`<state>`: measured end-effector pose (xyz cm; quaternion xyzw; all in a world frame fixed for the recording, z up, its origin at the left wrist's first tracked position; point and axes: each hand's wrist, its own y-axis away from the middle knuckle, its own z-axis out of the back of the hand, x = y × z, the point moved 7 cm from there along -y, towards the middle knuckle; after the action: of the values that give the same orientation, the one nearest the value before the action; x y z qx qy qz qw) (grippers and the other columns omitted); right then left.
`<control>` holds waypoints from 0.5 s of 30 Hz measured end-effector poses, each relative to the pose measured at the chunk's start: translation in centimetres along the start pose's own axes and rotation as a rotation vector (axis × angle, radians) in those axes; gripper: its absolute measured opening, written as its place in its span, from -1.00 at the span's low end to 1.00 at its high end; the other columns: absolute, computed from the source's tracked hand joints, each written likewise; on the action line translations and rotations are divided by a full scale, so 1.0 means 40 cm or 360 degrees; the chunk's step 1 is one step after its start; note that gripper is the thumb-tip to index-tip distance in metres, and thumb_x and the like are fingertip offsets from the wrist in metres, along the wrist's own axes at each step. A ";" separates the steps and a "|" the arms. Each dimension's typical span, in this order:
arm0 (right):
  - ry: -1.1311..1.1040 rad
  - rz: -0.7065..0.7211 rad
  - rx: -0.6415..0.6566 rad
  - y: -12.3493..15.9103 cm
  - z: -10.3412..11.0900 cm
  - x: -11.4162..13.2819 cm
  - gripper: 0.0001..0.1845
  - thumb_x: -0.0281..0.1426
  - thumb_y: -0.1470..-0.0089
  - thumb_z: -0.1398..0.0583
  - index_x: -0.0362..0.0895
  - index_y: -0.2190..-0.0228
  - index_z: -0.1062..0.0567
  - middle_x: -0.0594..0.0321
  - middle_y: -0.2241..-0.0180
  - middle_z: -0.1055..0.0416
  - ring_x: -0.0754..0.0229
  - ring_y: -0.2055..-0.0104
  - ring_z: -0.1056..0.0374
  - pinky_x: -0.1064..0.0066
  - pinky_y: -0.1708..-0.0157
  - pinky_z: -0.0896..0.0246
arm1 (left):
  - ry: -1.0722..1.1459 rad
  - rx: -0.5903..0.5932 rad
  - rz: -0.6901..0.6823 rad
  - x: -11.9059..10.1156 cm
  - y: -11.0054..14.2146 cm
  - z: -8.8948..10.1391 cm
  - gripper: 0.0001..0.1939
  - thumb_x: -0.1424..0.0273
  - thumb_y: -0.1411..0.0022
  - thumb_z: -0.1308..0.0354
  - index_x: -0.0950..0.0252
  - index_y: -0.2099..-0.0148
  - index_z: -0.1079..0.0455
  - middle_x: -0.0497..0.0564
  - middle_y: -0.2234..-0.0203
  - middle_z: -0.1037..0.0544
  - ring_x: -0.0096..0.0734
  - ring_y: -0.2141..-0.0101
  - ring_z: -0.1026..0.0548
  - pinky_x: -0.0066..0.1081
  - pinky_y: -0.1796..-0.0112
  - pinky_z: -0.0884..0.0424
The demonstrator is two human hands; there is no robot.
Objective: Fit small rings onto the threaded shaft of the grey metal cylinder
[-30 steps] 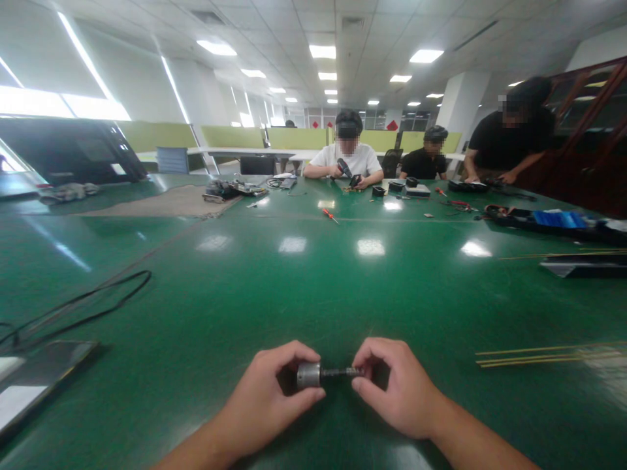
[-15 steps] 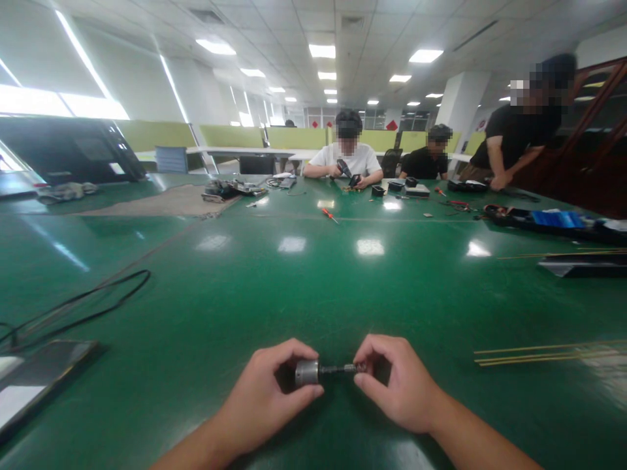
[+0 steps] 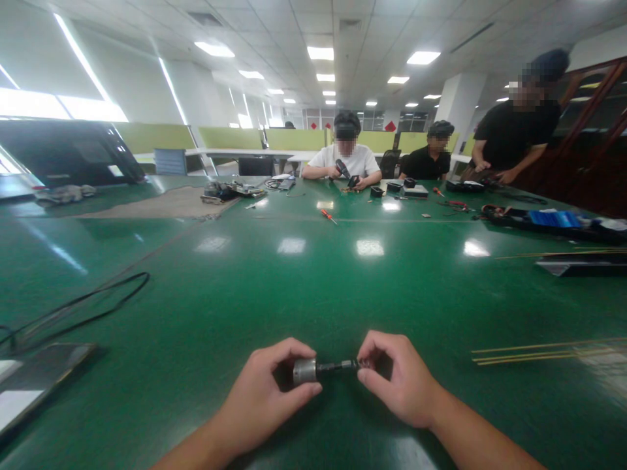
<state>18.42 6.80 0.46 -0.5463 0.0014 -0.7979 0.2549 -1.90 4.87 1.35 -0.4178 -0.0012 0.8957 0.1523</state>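
Note:
A small silver metal cylinder [image 3: 304, 370] with a dark shaft [image 3: 337, 366] sticking out to its right is held just above the green table [image 3: 313, 287], near its front edge. My left hand [image 3: 267, 395] is closed round the cylinder, thumb below and fingers over the top. My right hand [image 3: 399, 382] pinches the far end of the shaft between thumb and fingertips. Both forearms come in from the bottom of the view.
Thin yellow rods [image 3: 543, 356] lie to the right. A black cable [image 3: 83, 313] and a dark flat device [image 3: 34, 385] lie to the left. Three people work at the far side among tools, a red screwdriver [image 3: 329, 216] and a black tray [image 3: 582, 264].
My hands and the part have shifted slightly up and to the left in view. The standing person at the far right straightened, then leaned over the table again.

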 end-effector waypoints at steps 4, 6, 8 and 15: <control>-0.0133 -0.0015 0.0004 0.001 0.009 -0.015 -0.97 -0.46 0.07 -0.22 -0.12 0.48 -0.43 0.31 0.54 -0.37 0.23 0.46 -0.29 0.45 0.44 -0.16 | 0.0008 -0.0046 0.0047 0.010 0.002 0.008 -0.78 0.30 -0.12 -0.31 0.23 0.18 -0.46 -0.08 0.39 -0.57 -0.34 0.36 -0.51 -0.43 0.30 -0.35; -0.0331 -0.0037 0.0014 0.002 0.012 -0.032 -0.92 -0.40 0.06 -0.22 -0.13 0.51 -0.40 0.32 0.58 -0.32 0.25 0.50 -0.23 0.46 0.49 -0.10 | 0.0039 -0.0088 0.0081 0.017 0.003 0.014 -0.77 0.29 -0.13 -0.31 0.24 0.18 -0.44 -0.07 0.37 -0.56 -0.32 0.34 -0.52 -0.42 0.29 -0.36; -0.0619 -0.0122 0.0006 0.000 0.014 -0.059 -0.84 -0.33 0.03 -0.18 -0.11 0.56 -0.34 0.35 0.64 -0.25 0.29 0.59 -0.12 0.48 0.57 0.00 | 0.0096 -0.0121 0.0130 0.026 0.002 0.018 -0.75 0.27 -0.13 -0.32 0.24 0.17 -0.43 -0.06 0.36 -0.56 -0.31 0.32 -0.52 -0.41 0.28 -0.36; -0.0859 -0.0169 -0.0181 -0.020 0.026 -0.085 -0.57 -0.19 -0.14 -0.07 -0.07 0.69 -0.22 0.38 0.75 -0.09 0.26 0.62 -0.07 0.42 0.56 0.05 | 0.0347 -0.0171 0.0245 0.044 -0.007 0.022 -0.69 0.21 -0.18 -0.27 0.27 0.11 -0.40 -0.01 0.33 -0.55 -0.30 0.29 -0.53 -0.39 0.25 -0.42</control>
<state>19.95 9.17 -1.86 -0.7517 -0.0504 -0.6344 0.1729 -3.54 5.71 0.62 -0.5191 -0.0004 0.8526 0.0598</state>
